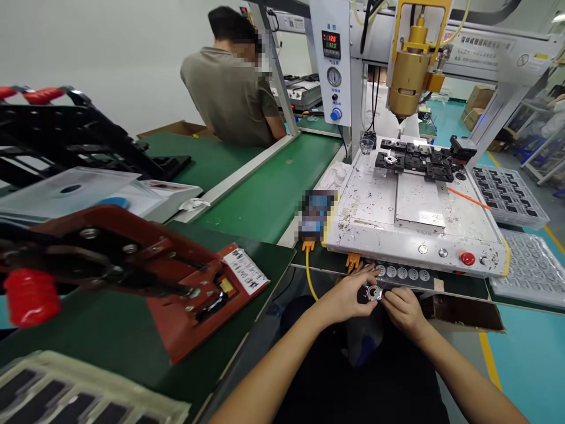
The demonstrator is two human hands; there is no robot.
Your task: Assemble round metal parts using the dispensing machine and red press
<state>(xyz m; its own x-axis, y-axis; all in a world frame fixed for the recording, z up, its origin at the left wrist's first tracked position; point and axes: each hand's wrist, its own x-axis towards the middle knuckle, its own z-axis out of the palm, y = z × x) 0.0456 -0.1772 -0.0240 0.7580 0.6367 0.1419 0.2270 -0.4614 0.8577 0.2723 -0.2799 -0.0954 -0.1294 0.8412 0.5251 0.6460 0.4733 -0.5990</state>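
Note:
Above my lap, in front of the machine's edge, a small round metal part with a ring-shaped face is held between both hands. My left hand grips it from the left, thumb below and fingers above. The fingertips of my right hand are pinched together at its right side; whether they hold anything besides the part's edge is too small to tell. Just beyond my hands lies a dark strip with round pale stickers. On the white machine sits a black fixture with a similar round part at its left.
A gold dispensing head hangs over the fixture. The red press stands at left, with a tray of dark pieces below it. Clear trays lie at right. A yellow cable hangs left of my hands. Another person sits beyond the green conveyor.

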